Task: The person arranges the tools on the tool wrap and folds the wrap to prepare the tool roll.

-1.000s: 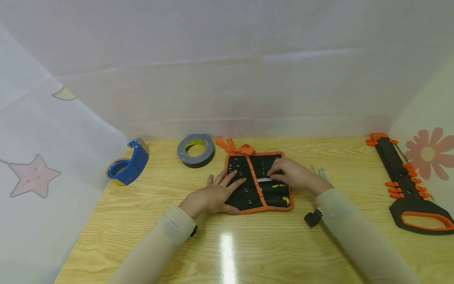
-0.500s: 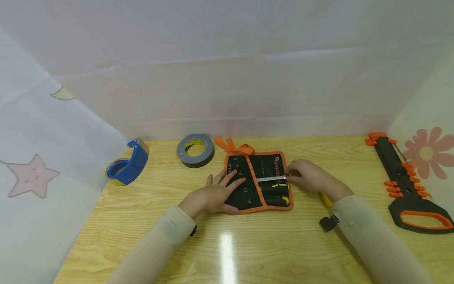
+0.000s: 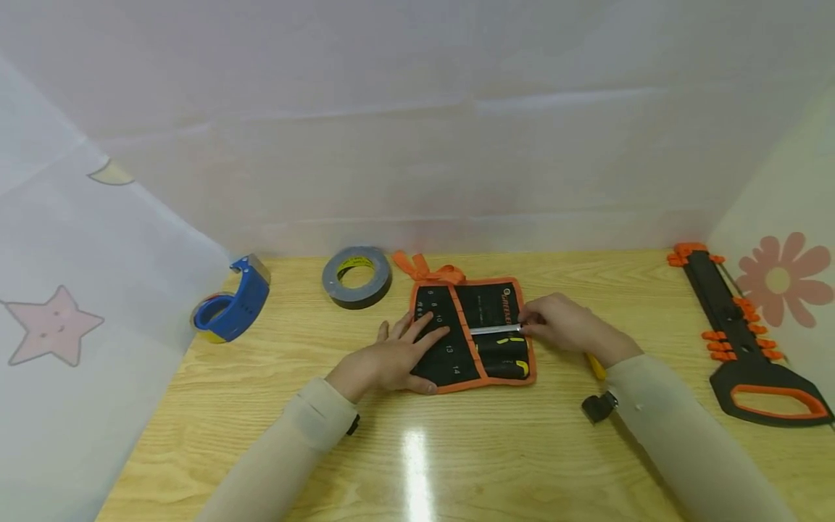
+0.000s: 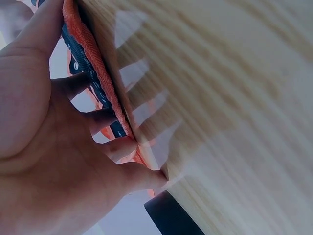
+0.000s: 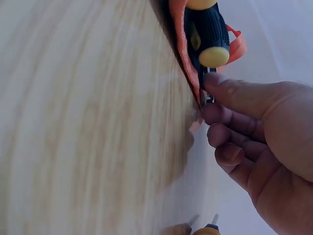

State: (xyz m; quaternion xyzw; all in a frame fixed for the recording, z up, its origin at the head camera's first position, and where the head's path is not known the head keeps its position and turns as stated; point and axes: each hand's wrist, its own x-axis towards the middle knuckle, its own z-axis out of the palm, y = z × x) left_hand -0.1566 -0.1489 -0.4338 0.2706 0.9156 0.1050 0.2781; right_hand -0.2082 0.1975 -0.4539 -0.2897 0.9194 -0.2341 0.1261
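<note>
On the table (image 3: pixel 365 449), the unfolded tool pouch (image 3: pixel 489 299) is laid flat, with the tape roll (image 3: pixel 359 298) at its ten o'clock. At the pouch's eight o'clock it is pressed down by the left hand (image 3: pixel 388 362), fingers spread wide. At three o'clock the outer end of the silver tool (image 3: pixel 494 330) (probably a wrench) is pinched between thumb and fingertips of the right hand (image 3: pixel 562 325); its other end is hidden at the orange band (image 3: pixel 462 313), and whether it is being slid in or drawn out cannot be told. Apparently seated are the black-and-yellow handles (image 3: pixel 504 351) at four o'clock. Outside, between three and four o'clock, a yellow-handled tool (image 3: pixel 596 367) is partly hidden by the right wrist, so the work is judged only partly done
</note>
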